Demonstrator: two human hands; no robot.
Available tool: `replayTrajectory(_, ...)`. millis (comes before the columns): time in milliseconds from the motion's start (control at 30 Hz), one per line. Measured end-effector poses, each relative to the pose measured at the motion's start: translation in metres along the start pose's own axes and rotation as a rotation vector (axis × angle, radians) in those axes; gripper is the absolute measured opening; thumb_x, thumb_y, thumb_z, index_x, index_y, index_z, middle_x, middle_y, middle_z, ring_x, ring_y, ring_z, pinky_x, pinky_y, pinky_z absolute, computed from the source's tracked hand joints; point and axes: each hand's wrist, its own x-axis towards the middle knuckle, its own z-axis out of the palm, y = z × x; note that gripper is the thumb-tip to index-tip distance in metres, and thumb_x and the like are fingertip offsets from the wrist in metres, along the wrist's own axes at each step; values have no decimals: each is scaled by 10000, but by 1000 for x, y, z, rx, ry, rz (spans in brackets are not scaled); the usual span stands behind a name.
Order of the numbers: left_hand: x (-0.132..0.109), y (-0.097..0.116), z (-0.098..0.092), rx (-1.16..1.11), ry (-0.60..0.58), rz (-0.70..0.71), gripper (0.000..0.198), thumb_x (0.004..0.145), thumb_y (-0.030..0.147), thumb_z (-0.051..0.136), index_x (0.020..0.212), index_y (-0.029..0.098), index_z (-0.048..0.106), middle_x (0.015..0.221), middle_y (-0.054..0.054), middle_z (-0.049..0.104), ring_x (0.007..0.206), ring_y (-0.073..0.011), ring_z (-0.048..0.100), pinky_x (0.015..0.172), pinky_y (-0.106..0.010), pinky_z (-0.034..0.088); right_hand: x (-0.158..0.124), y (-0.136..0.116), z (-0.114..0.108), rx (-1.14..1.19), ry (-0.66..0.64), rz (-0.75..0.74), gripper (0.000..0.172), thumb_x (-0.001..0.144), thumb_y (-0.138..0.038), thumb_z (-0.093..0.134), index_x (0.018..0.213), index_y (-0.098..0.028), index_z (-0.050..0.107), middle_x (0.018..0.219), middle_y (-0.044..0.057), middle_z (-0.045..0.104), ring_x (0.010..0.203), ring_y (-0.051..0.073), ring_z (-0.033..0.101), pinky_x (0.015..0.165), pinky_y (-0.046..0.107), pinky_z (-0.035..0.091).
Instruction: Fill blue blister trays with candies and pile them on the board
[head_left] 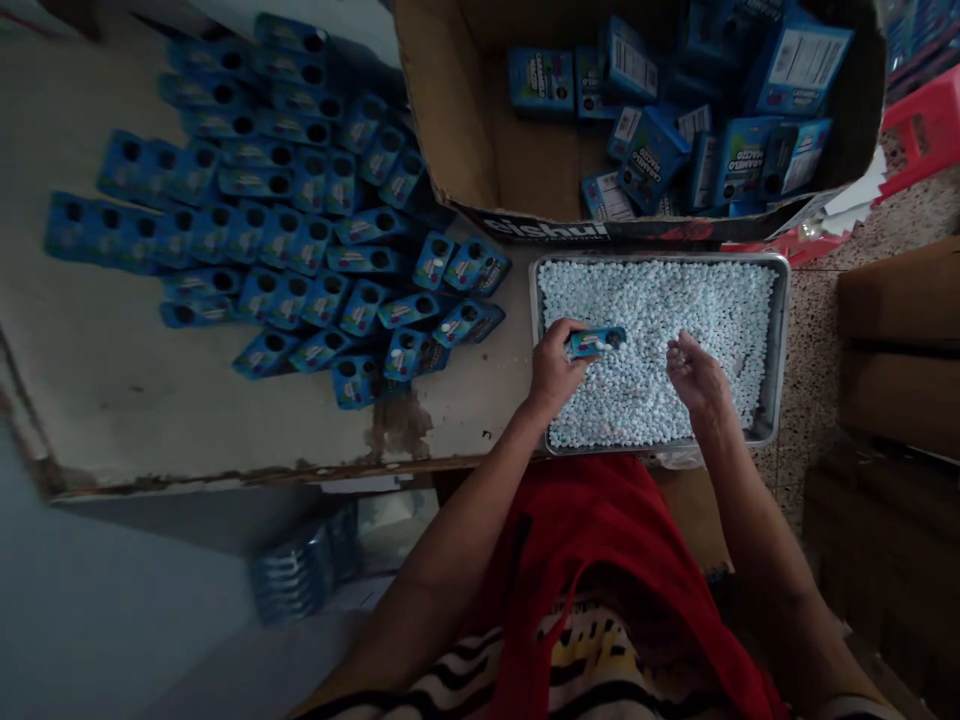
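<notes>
A metal tray (778,350) full of small white and pale blue candies (645,400) lies in front of me. Over its left part, my left hand (557,368) is closed around a small blue candy box (585,343) with a dark round hole at its right end; a few candies lie on the box. My right hand (697,375) is above the tray's right half, palm partly turned up. Its fingers are curled around several candies, apart from the box.
Many blue boxes with round holes (281,235) stand in rows across the table (135,400) to the left. Beyond the tray, an open cardboard box (540,180) holds more blue boxes. Brown cartons (892,300) are stacked on the right; a red plastic crate (919,130) is at far right.
</notes>
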Motion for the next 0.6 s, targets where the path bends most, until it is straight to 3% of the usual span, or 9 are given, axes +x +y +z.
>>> replayTrajectory(133, -8, -2, 1, -34, 7, -51, 355, 737, 147, 880, 1035, 245, 713, 1024, -23, 738, 995, -235, 711, 942, -360, 568, -5, 16, -24, 21, -4, 153, 381, 721, -515, 846, 833, -255, 590, 696, -10, 575, 620, 147, 581, 495, 248, 493)
replayTrajectory(267, -11, -4, -6, -120, 10, -115, 370, 737, 213, 901, 1055, 234, 713, 1037, -27, 752, 997, -223, 726, 937, -343, 581, -20, 21, -25, -152, -35, 152, 381, 676, -471, 848, 918, -222, 689, 786, 3, 680, 709, 154, 666, 648, 270, 558)
replayTrajectory(367, -12, -8, -18, -269, 21, -192, 418, 726, 291, 916, 1078, 227, 700, 1071, -37, 772, 1007, -225, 752, 953, -358, 604, -22, 10, -21, -612, -75, -132, 240, 805, -365, 735, 995, -217, 743, 966, 60, 759, 899, 226, 728, 881, 394, 603)
replayTrajectory(467, -16, -10, -32, -394, 60, -230, 473, 700, 314, 928, 1091, 221, 678, 1200, -73, 789, 1124, -253, 768, 1048, -414, 602, -16, -17, -17, -1119, -157, -447, 237, 904, -245, 635, 1084, -212, 785, 1282, 152, 764, 1190, 324, 719, 1110, 529, 531)
replayTrajectory(533, -19, -11, -41, -467, 88, -237, 492, 694, 326, 931, 1087, 223, 654, 1280, -101, 785, 1208, -268, 759, 1094, -442, 588, -10, -38, -15, -1246, -191, -516, 261, 940, -245, 643, 1151, -202, 791, 1338, 174, 753, 1219, 342, 721, 1108, 521, 535)
replayTrajectory(600, -22, -12, -49, -545, 123, -249, 511, 689, 349, 938, 1079, 230, 629, 1281, -111, 793, 1216, -270, 765, 1094, -448, 590, -5, -57, -12, -1295, -182, -537, 293, 967, -289, 656, 1216, -200, 783, 1288, 171, 769, 1128, 333, 754, 1020, 482, 576)
